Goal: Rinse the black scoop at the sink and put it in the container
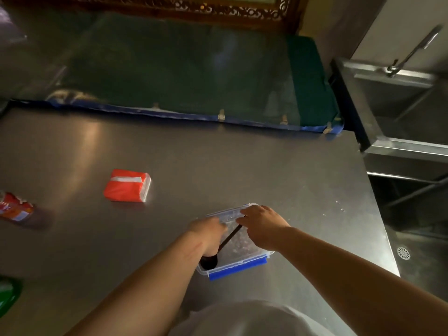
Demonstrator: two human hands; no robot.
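Across most of the frame there's a big steel counter (218,166), kinda dim and reflective. Behind it, in the upper half, a dark green padded mat (194,69) with blue edging runs along the back. Upper right corner has the steel sink (397,146) with its faucet (417,47) sticking up, well apart from the hands. Lower right there's a round floor drain (403,252).

On the counter, left of center, sits a red tissue pack (127,186). At the far left edge there's a red-labelled bottle lying down (14,209), and something green (8,294) pokes in at lower left, can't tell what it is. None of it is near the hands.

Lower center is the clear container (244,248) with a blue clip on its near side. The black scoop (218,251) is lying in it, bowl at the near-left corner, handle angled up toward the far right.

Left hand (208,235) is curled over the container's left rim, fingers bent down on it, partly covering the scoop. Right hand (260,225) is pinching the top end of the scoop handle, fingers closed on it, over the far right of the container.
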